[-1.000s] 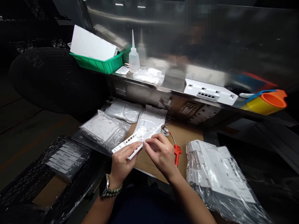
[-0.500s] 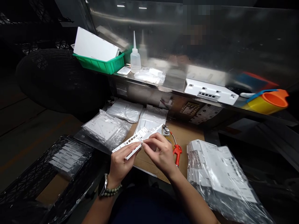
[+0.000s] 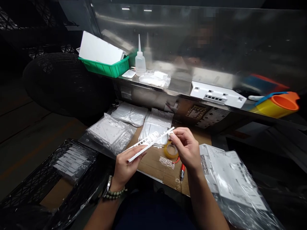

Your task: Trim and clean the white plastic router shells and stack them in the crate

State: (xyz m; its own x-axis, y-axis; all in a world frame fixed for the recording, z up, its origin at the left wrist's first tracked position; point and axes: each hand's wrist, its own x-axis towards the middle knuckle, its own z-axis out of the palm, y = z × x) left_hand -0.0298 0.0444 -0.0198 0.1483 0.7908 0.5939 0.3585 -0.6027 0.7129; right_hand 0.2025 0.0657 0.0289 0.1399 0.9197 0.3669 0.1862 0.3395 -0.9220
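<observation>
My left hand (image 3: 124, 164) grips the near end of a long white plastic panel (image 3: 148, 143) with a row of cut-out slots, held tilted above the cardboard work surface (image 3: 155, 163). My right hand (image 3: 185, 145) pinches the panel's far end with thumb and fingers closed. Under my right hand lie a roll of yellowish tape (image 3: 170, 150) and a red-handled tool (image 3: 182, 168).
Bagged white parts lie at left (image 3: 109, 132), centre (image 3: 130, 113) and right (image 3: 230, 182). A black crate (image 3: 69, 158) holds more bagged pieces. The steel shelf (image 3: 177, 91) carries a green bin (image 3: 105, 67), squeeze bottle (image 3: 140, 60), white housing (image 3: 217, 94) and orange-yellow container (image 3: 279, 103).
My right hand slid from the panel's middle to its far end, uncovering the tape roll. The panel rose and tilted slightly; the left hand kept its grip.
</observation>
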